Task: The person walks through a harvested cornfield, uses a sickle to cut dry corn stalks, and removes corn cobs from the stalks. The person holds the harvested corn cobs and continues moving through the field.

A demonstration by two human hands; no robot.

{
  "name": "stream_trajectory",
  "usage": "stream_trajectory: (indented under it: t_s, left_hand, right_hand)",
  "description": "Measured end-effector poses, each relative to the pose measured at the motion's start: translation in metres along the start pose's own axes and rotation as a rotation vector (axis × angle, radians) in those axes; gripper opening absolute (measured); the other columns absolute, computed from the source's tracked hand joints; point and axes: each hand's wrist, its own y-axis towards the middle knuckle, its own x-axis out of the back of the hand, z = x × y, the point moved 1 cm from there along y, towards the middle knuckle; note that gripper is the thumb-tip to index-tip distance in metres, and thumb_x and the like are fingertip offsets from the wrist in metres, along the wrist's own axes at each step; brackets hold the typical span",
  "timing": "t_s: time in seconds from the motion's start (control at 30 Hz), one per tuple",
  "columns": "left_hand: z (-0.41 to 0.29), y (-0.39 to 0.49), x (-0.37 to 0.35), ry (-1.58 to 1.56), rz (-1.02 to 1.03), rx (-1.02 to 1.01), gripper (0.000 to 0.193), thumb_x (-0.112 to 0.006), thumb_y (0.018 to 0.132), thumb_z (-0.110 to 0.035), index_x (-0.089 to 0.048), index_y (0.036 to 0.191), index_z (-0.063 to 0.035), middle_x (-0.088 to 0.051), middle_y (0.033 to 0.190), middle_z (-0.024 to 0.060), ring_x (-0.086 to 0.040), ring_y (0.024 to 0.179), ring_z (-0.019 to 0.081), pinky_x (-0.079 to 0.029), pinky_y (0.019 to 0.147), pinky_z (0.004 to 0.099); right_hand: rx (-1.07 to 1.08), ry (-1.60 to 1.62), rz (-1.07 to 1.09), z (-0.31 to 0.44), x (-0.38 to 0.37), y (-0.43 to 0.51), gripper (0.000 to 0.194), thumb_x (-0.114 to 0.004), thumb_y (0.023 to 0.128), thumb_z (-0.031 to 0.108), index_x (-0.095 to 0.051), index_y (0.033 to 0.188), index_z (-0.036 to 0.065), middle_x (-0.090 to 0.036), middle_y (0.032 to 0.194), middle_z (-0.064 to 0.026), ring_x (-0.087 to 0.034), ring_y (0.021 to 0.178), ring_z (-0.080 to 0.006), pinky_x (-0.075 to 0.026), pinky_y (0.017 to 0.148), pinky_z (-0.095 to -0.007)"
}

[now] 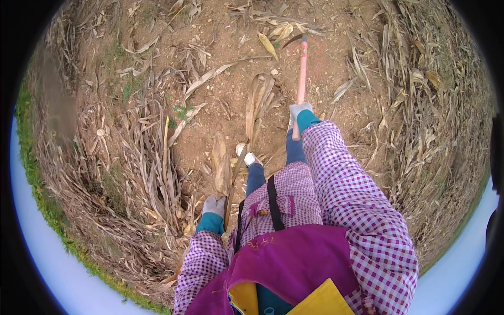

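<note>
My right hand (301,108), in a pale glove, grips the pink handle of a sickle (302,71). The sickle points away from me, its dark curved blade turned left just above the soil. At my left side, my gloved left hand (214,205) is closed around a dry corn stalk (236,169). Withered leaves (258,102) hang from the stalk's far end, and a broad dry leaf or husk (222,165) lies beside it near the hand. The fingers of my left hand are partly hidden. An ear of corn (268,46) lies on the soil left of the blade.
Heaped dry corn stalks (145,169) lie on the left, and more flattened stalks (421,98) cover the right. My white shoe (249,158) stands on bare brown soil (228,39) beside the held stalk. Small green weeds (181,112) grow left of centre.
</note>
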Motion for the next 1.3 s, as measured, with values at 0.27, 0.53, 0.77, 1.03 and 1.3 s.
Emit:
stream_trajectory:
  t_s: [0.27,0.53,0.77,1.03,1.3]
  left_hand:
    - [-0.011,0.018,0.045,0.178,0.075,0.001,0.032,-0.056,0.086,-0.033,-0.064,0.102,-0.0059,-0.064,0.093,0.0235,-0.060,0.091,0.0410,-0.046,0.079,0.0474]
    - [-0.014,0.012,0.035,0.147,0.106,0.118,0.036,-0.054,0.087,-0.036,-0.060,0.109,-0.0078,-0.063,0.098,0.0255,-0.058,0.094,0.0431,-0.045,0.081,0.0493]
    - [0.011,0.006,0.070,0.205,0.082,0.033,0.033,-0.052,0.089,-0.031,-0.061,0.110,-0.0067,-0.064,0.100,0.0221,-0.059,0.094,0.0401,-0.047,0.081,0.0464]
    - [0.057,0.002,0.117,0.077,-0.371,0.019,0.032,-0.056,0.084,-0.030,-0.065,0.092,-0.0003,-0.063,0.084,0.0266,-0.060,0.086,0.0429,-0.047,0.077,0.0493]
    - [0.079,-0.044,0.135,-0.076,-0.574,-0.004,0.050,-0.055,0.082,-0.046,-0.063,0.112,-0.0068,-0.064,0.106,0.0218,-0.059,0.099,0.0385,-0.045,0.087,0.0429]
  right_hand:
    - [-0.026,-1.187,0.596,-0.087,-0.027,-0.028,0.027,-0.050,0.085,0.024,-0.068,0.099,0.010,-0.066,0.096,-0.0081,-0.063,0.088,-0.0256,-0.049,0.076,-0.0324]
    - [-0.010,-1.405,0.906,-0.031,-0.039,-0.019,0.037,-0.062,0.082,0.031,-0.064,0.113,0.012,-0.062,0.112,-0.0112,-0.060,0.103,-0.0276,-0.049,0.084,-0.0366]
    - [-0.171,-0.563,0.293,-0.063,0.087,-0.139,0.040,-0.069,0.074,0.030,-0.067,0.105,0.005,-0.067,0.097,-0.0159,-0.065,0.091,-0.0292,-0.052,0.076,-0.0373]
    - [-0.065,-0.497,-0.012,-0.031,0.147,-0.116,0.038,-0.068,0.073,0.041,-0.069,0.087,0.005,-0.068,0.082,-0.0137,-0.067,0.073,-0.0244,-0.052,0.063,-0.0346]
    - [-0.019,-0.561,0.237,-0.040,0.143,-0.072,0.035,-0.059,0.082,0.039,-0.068,0.089,0.006,-0.066,0.080,-0.0122,-0.064,0.071,-0.0245,-0.049,0.065,-0.0375]
